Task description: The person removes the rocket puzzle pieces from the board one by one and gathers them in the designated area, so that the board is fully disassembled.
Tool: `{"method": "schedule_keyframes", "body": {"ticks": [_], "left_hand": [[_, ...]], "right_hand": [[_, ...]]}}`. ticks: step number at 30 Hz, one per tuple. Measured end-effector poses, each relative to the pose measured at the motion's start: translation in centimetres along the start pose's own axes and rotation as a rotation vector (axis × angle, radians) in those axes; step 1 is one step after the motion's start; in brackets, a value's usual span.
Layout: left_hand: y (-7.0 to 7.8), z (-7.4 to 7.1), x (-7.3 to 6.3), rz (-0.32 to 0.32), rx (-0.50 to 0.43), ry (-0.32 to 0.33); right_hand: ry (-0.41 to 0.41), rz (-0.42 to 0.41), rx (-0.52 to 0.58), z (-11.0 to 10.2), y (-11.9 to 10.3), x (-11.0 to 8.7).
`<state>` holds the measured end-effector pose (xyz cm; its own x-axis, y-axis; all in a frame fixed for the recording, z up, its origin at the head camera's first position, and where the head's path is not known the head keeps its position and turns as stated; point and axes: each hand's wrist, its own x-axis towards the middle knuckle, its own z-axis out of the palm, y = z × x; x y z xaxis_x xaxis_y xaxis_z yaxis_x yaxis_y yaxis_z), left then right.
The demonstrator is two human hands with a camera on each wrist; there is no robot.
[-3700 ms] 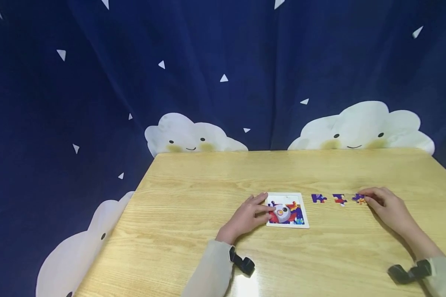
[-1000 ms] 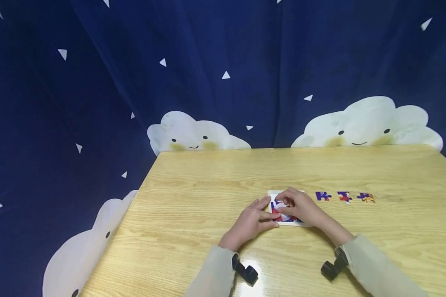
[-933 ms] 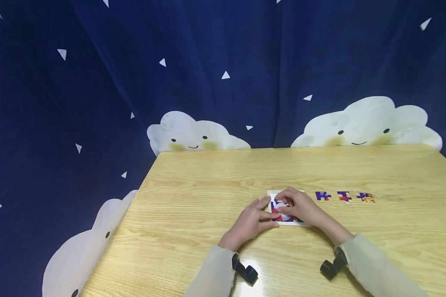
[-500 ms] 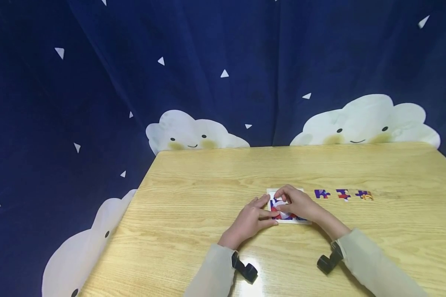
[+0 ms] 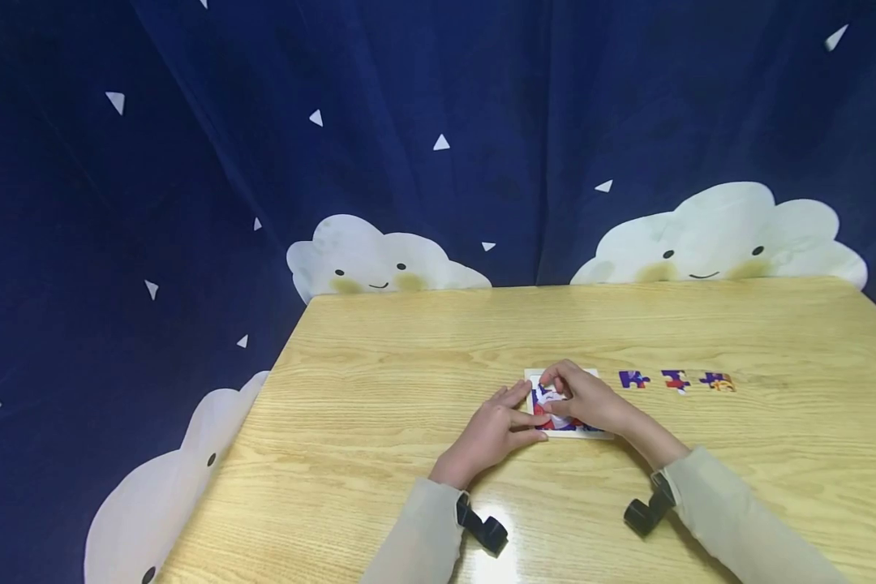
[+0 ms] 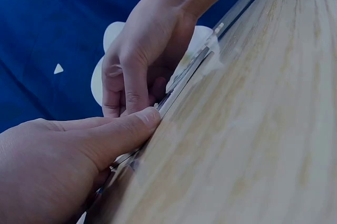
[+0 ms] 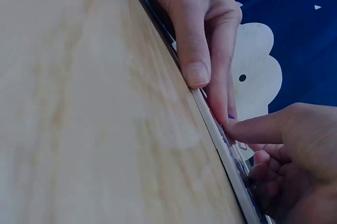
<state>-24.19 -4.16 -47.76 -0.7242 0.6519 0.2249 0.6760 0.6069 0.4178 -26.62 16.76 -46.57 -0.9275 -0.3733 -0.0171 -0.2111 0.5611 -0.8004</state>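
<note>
A jigsaw puzzle in a white-rimmed tray [image 5: 590, 434] lies on the table, with a strip of bare white along its far side. Fingers nearly straight, my left hand [image 5: 491, 430] rests on the tray's left side; in the left wrist view that hand [image 6: 68, 150] has its thumb on the near rim. My right hand [image 5: 591, 397] reaches over the tray and pinches a puzzle piece [image 5: 543, 390] between thumb and curled forefinger, though the fingers cover most of it. From the right wrist view, the right hand [image 7: 303, 145] is close beside the left fingers.
Three loose puzzle pieces lie in a row right of the tray: a purple one [image 5: 633, 379], a red and purple one [image 5: 676, 380] and a purple and orange one [image 5: 719, 381]. Behind the wooden table [image 5: 380, 365] hangs a dark blue curtain [image 5: 409, 97] with clouds and triangles.
My right hand has come left from the rightmost loose piece to the tray, leaving that piece on the table. Over the last second both hands have kept nearly the same place.
</note>
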Motion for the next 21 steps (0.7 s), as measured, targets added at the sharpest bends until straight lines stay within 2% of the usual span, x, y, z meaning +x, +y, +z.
{"method": "schedule_keyframes", "body": {"ticks": [5,13,21], "left_hand": [[0.0,0.0,0.0,0.003,-0.003,0.005],[0.1,-0.1,0.1,-0.016,-0.001,-0.008],[0.2,-0.2,0.0,-0.031,-0.009,-0.014]], "right_hand": [[0.014,-0.034,0.013,0.1,0.1,-0.3],[0.135,-0.186,-0.044,0.8,0.8,-0.7],[0.189,-0.226,-0.076,1.2,1.0,-1.0]]}}
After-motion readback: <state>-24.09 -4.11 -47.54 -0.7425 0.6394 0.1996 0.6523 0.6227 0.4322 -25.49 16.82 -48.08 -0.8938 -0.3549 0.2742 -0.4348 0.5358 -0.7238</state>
